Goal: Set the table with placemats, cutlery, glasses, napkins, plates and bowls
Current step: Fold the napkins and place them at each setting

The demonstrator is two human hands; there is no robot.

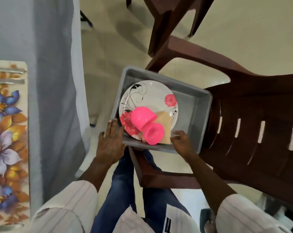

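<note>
A grey plastic tray (189, 105) sits on the brown chair's seat. Inside it lies a white plate (150, 96) with red flowers and black swirls. A pink bowl (142, 117) and a pink cup (154, 134) lie on the plate, over a beige napkin (164, 120). My left hand (110, 142) rests flat with straight fingers on the tray's near left rim. My right hand (182, 142) hovers at the tray's near rim beside the napkin, fingers loosely curled, holding nothing. On the table at far left lies a floral placemat (6, 140) with steel cutlery (8, 76) on it.
The table wears a pale blue cloth (55, 81) hanging down its side. The brown plastic chair (251, 132) fills the right; a second brown chair (167, 19) stands at the top. My legs in blue jeans stand between table and chair on a cream tiled floor.
</note>
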